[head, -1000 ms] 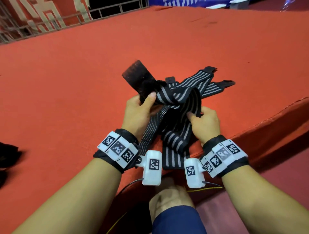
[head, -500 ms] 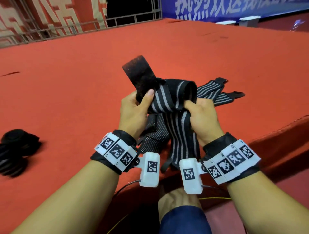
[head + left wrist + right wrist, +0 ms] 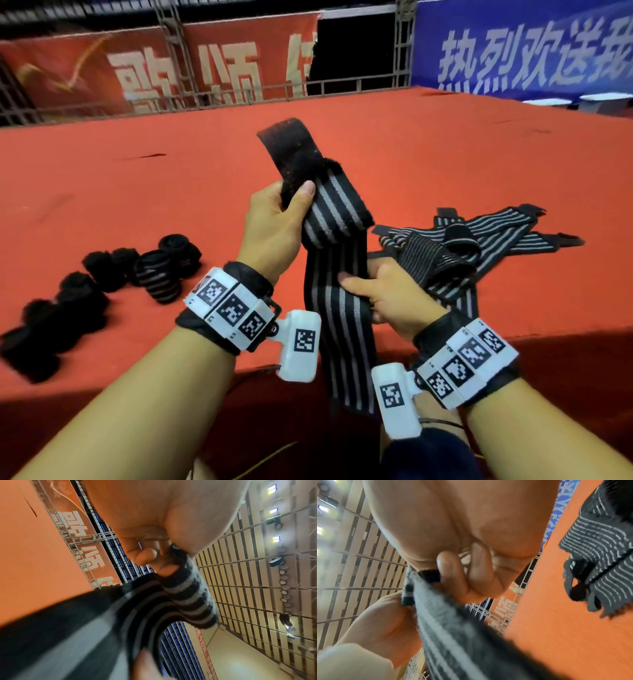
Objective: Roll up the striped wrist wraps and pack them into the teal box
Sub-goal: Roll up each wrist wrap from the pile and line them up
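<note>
- The left hand (image 3: 274, 226) is raised above the red carpeted platform (image 3: 171, 192), thumb up, pinching the upper end of a striped wrist wrap (image 3: 337, 301) just below its black Velcro tab (image 3: 291, 150), which stands upright.
- The right hand (image 3: 387, 294), lower and nearer, grips the same wrap at mid-length between thumb and curled fingers; the tail hangs down past the platform's near edge.
- Loose wraps (image 3: 479, 240) lie piled just right of the hands.
- Rolled wraps (image 3: 157, 274) sit in a row at left.
</note>
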A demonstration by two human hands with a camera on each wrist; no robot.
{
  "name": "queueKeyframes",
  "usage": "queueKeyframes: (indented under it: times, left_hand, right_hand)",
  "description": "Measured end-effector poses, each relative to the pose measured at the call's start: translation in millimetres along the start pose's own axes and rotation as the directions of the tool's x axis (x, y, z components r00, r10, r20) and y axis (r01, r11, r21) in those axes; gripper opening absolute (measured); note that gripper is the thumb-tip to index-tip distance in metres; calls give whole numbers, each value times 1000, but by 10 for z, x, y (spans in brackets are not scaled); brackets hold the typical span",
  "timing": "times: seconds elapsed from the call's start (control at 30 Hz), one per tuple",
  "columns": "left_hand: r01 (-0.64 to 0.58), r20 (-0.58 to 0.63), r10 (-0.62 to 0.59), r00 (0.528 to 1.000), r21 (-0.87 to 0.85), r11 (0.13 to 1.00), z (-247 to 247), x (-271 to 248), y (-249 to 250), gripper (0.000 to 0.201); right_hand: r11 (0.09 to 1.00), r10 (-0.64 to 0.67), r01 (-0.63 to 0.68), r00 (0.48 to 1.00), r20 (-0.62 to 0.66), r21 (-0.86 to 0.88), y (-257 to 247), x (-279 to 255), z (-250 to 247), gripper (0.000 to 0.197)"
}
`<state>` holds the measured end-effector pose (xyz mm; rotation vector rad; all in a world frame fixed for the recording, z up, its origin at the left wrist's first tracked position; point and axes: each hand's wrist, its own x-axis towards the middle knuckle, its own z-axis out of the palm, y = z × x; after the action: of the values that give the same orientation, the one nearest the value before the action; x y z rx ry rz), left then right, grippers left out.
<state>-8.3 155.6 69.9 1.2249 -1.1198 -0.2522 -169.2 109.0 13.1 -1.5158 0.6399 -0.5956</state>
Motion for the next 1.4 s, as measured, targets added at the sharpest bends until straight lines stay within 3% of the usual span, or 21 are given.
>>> queueKeyframes:
  times: [0.07,0.13,0.23,0.33,0.47,0.57,0.63,0.9,1.0,1.2,1.4]
  left_hand:
    - [7,2,-7,1000,21,1000,-131,-81,68,21]
    - [31,30,-32,999,51,998,-230,-159,96,18]
    - [78,51,-83,995,82,994,-347,-245,67,16]
    - [94,90,-105,990,119,988,-449,-303,-11,15]
    - [132,123,-152,981,153,979,-505,-336,-116,12]
    - [156,113,-171,979,133,979,-533,-297,-200,12]
    - [164,107,-177,978,121,979,-568,-235,-295,13]
    - [180,-2,-182,983,163,970,-578,72,-795,4]
    - [206,-41,-202,979,193,959,-553,181,-1031,13]
    - [356,-89,-349,933,73,932,-462,379,-1557,18]
    - [476,-46,-477,878,-33,879,-329,552,-2020,25]
  right_hand:
    - [998,22,-18,998,60,-66,56,-42,117,23]
    - [975,-8,17,999,41,-222,144,-37,167,13]
    - [873,-62,23,996,-63,-487,214,-5,165,46]
    - [854,-190,70,964,-185,-516,102,-9,166,60]
    - [863,-387,307,912,-135,-401,-120,47,227,29]
    - [834,-451,369,885,-119,-411,-187,205,270,5]
    - [819,-463,364,876,-136,-443,-175,355,278,5]
    - [883,-383,286,897,-221,-371,-30,948,274,9]
    - [912,-329,237,910,-250,-336,74,1151,234,6]
    - [984,-137,108,966,-220,-140,449,1602,230,21]
    - [986,-1,-30,983,-185,-166,783,1978,215,34]
